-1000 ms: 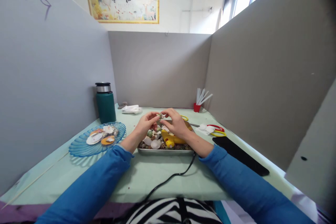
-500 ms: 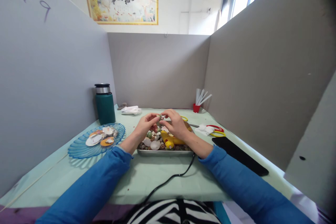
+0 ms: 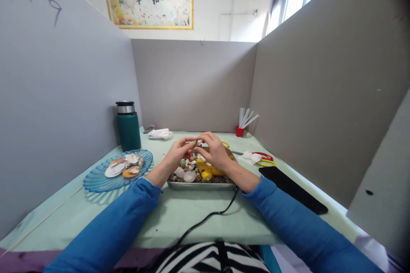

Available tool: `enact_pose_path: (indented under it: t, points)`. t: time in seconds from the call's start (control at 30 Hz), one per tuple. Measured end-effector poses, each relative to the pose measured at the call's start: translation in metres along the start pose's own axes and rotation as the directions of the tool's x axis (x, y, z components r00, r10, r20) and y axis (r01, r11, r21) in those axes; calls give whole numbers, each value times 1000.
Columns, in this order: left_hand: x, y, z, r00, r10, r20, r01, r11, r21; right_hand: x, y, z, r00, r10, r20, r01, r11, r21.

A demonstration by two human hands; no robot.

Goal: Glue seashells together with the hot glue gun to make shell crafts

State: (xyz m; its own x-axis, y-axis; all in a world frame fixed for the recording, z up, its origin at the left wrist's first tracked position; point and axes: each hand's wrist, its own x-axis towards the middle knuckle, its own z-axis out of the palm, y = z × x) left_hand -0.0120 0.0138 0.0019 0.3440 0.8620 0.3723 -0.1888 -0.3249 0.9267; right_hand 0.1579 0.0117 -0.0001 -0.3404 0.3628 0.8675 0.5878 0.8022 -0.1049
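Over a metal tray (image 3: 201, 186) my left hand (image 3: 178, 153) and my right hand (image 3: 214, 150) meet fingertip to fingertip. Between them is a small piece, mostly hidden by the fingers, perhaps greenish and white; its kind I cannot make out. Both hands are closed in a pinch on it. Shells and small stones fill the tray, with a round white shell (image 3: 189, 176) at the near side. A yellow glue gun (image 3: 206, 169) lies on them under my right hand, and a black cord (image 3: 205, 218) runs from the tray toward me.
At left, a blue scalloped plate (image 3: 99, 179) bears several shells, with a green bottle (image 3: 128, 130) behind it. Scissors (image 3: 264, 158), a white tissue (image 3: 250, 158) and a black flat strip (image 3: 293, 189) lie right. A red cup (image 3: 239, 131) holds white sticks. Grey partitions enclose the table.
My fingertips have shifted very slightly around the small piece. Everything else stays where it was.
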Motion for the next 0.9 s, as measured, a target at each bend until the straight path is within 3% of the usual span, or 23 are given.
enact_pose_path:
  t: [0.33, 0.9]
  points:
    - [1, -3, -1, 1000, 17, 14, -18, 999, 47, -1, -4, -1, 998, -55, 43, 57, 997, -50]
    - [-2, 4, 1, 998, 23, 67, -20, 999, -38, -1, 0, 2, 1000, -7, -23, 6, 999, -34]
